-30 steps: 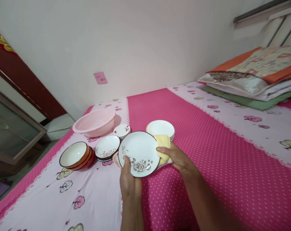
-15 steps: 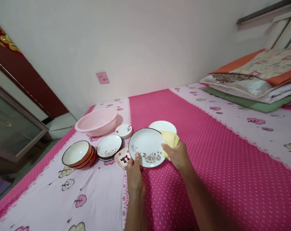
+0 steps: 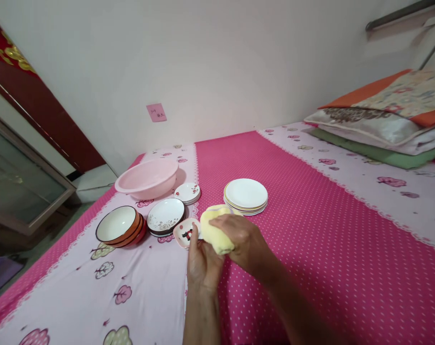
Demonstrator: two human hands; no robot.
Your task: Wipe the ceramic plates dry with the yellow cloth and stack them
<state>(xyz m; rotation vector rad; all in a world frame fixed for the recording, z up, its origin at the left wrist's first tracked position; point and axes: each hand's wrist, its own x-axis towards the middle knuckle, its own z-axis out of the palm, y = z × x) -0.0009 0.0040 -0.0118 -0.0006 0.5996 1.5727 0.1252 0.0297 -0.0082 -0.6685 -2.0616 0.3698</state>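
Note:
My right hand [image 3: 241, 237] is closed on a bunched yellow cloth [image 3: 217, 232] and presses it over my left hand. My left hand [image 3: 205, 261] is palm up with its thumb raised and fingers curled under the cloth. A thin white edge shows beside the thumb, but the cloth hides what the left hand holds. Just left of the thumb lies a small pinkish dish [image 3: 181, 234] with a red and black figure. A stack of white plates [image 3: 246, 194] stands beyond the cloth. Dark-rimmed flowered plates [image 3: 165, 215] are stacked to the left.
Nested orange-brown bowls [image 3: 119, 225] sit at left. Behind them are a pink basin [image 3: 147, 179] and a pile of small flowered saucers [image 3: 187, 191]. Everything rests on a pink patterned bedspread [image 3: 311, 230] against a white wall. Folded bedding [image 3: 379, 127] lies far right.
The dark-rimmed flowered plate no longer shows in my hands. My right hand and the cloth have moved left, over my left hand. The white plate stack is now in fuller view.

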